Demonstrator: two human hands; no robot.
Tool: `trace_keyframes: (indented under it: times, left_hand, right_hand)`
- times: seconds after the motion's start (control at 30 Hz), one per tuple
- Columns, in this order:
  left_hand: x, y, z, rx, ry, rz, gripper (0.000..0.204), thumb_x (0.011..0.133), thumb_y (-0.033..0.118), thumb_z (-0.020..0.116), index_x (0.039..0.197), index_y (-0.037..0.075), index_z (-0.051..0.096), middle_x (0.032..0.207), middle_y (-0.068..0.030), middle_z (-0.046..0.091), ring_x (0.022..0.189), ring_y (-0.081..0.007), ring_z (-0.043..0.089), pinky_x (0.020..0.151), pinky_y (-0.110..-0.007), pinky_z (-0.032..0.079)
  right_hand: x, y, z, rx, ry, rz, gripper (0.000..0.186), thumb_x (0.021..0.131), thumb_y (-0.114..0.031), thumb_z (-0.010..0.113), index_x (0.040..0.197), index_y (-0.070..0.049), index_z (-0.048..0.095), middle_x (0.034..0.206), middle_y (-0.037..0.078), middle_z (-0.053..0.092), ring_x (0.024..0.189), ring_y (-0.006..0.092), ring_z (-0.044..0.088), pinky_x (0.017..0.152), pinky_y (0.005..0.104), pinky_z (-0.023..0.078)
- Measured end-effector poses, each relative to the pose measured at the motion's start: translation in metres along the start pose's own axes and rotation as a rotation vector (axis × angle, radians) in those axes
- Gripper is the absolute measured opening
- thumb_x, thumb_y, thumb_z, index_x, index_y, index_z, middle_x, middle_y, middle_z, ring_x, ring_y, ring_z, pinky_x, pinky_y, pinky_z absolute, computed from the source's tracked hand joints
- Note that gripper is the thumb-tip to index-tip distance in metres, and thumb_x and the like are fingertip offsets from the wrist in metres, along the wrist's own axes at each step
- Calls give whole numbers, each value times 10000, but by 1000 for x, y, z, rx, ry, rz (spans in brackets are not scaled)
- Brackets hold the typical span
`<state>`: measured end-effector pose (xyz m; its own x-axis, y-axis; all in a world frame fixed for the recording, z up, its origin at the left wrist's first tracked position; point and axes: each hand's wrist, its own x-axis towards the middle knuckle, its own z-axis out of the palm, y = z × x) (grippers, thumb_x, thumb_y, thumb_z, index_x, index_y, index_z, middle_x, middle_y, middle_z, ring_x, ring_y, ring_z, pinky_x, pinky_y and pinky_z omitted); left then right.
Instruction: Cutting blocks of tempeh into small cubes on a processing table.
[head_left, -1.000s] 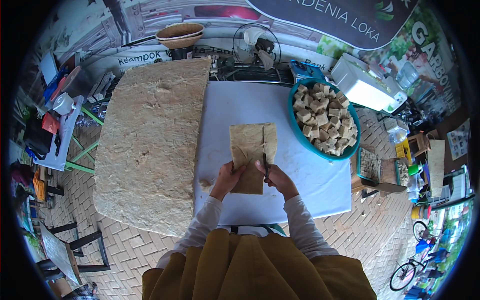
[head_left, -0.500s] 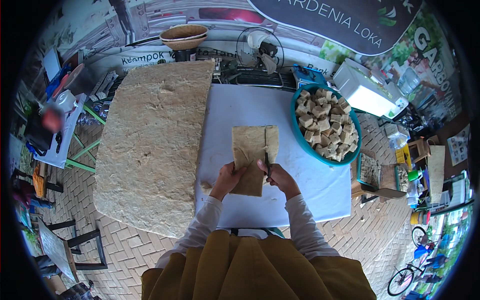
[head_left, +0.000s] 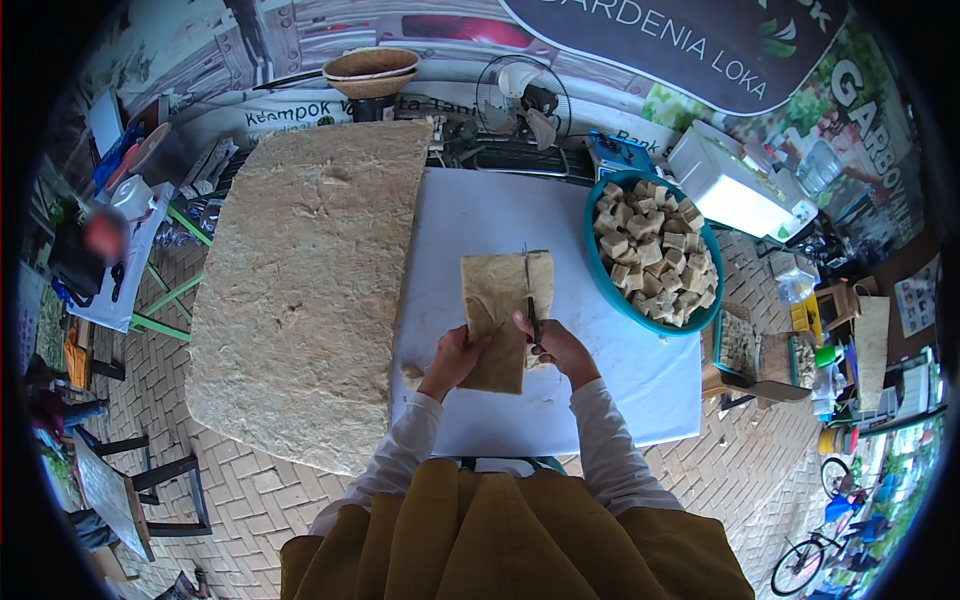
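A tan rectangular slab of fibrous wool-like material (head_left: 493, 290) lies over the white-topped table, its long side running away from me. My left hand (head_left: 456, 360) grips its lower left edge, thumb on top. In my right hand (head_left: 560, 350) is a pair of dark scissors (head_left: 532, 308), its thin blades running up along the slab's right side to the far edge. A narrow strip (head_left: 542, 275) of the slab lies right of the blades. My right thumb rests by the scissors; the other fingers are curled and partly hidden.
A large tan sheet (head_left: 300, 290) covers the left side. At the far right stands a teal basin (head_left: 598, 270) heaped with cut cubes. The white table (head_left: 640, 400) carries small crumbs. A fan (head_left: 522, 100) and woven baskets (head_left: 370, 66) stand behind; trays (head_left: 738, 340) sit right.
The scissors have shifted slightly away from me, and the blade tips now reach past the slab's far edge. The left hand keeps its hold.
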<state>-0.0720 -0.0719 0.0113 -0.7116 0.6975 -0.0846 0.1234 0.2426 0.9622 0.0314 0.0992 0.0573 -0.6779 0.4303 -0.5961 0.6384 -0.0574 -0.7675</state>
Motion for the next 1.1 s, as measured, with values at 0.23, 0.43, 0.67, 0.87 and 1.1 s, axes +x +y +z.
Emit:
trace_keyframes:
  times: [0.23,0.43,0.67,0.87,1.1]
  left_hand:
    - [1,-6,-1,-19,28,-27,310,800,227,624,972,-31,613,840,-189,656,811,-283,650,707,-359,481]
    - [7,-4,-3,-45,63,-51,332,801,238,626,963,-51,612,819,-187,658,798,-248,653,692,-345,482]
    - [14,-2,-7,-54,74,-98,338,790,236,626,950,-61,619,804,-183,657,783,-252,651,686,-345,481]
    - [17,-12,-7,-131,80,-183,362,786,242,634,941,-85,617,802,-159,658,751,-215,633,671,-334,473]
    - [20,-13,-6,-162,117,-244,374,781,242,642,907,-108,613,806,-150,648,747,-195,618,653,-320,467]
  right_hand:
    - [7,-7,7,-3,46,-49,630,624,-664,677,566,-63,500,498,-17,414,402,81,364,385,236,286]
    - [17,-13,9,-82,137,20,642,571,-666,714,497,-71,481,467,8,436,373,98,381,369,253,279]
    - [24,-19,11,-84,108,110,625,572,-653,722,446,-112,435,448,-14,423,368,92,365,373,257,256]
    - [29,-30,10,-142,40,132,604,584,-641,723,442,-130,433,429,-23,405,351,82,323,368,250,217]
    - [40,-31,9,-282,57,151,634,590,-679,691,433,-130,417,415,-23,398,357,99,336,380,270,257]
